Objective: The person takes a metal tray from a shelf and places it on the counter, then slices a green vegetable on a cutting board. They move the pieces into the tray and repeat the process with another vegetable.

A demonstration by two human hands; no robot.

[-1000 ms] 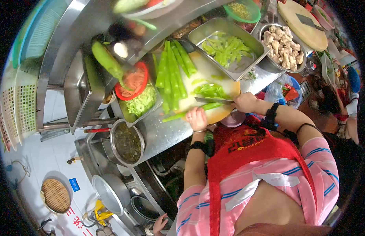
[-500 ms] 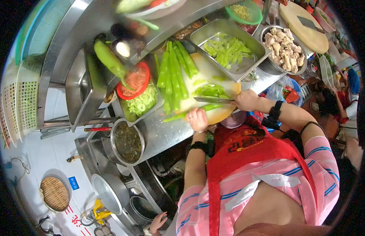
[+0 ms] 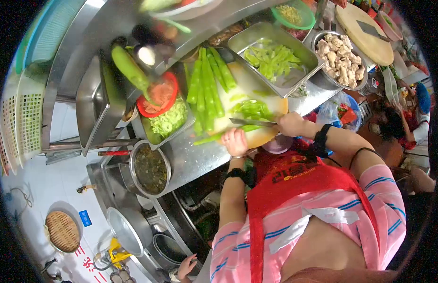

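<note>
My left hand [image 3: 234, 142] presses its closed fingers on a long green stalk [image 3: 208, 139], which looks like celery, near the front edge of the cutting board [image 3: 266, 136]. In my right hand [image 3: 290, 124] is the handle of a kitchen knife [image 3: 253, 122]. Its blade points left and lies over the stalk, just beyond my left fingertips. Cut green slices [image 3: 251, 108] are heaped behind the blade. More whole stalks [image 3: 209, 96] lie side by side on the board's left part. A metal tray [image 3: 286, 90] holding green slices stands at the board's back right.
Left of the board are a tray of shredded greens [image 3: 168, 121] and a red-rimmed bowl [image 3: 155, 112]. A pot [image 3: 152, 168] stands at the counter's left end. A bowl of meat pieces [image 3: 341, 61] sits at the right. Another person's hand [image 3: 186, 268] shows at bottom.
The knife has shifted slightly left, and its blade is tilted a little differently. My left hand has moved slightly left on the stalk. The whole view has shifted a little.
</note>
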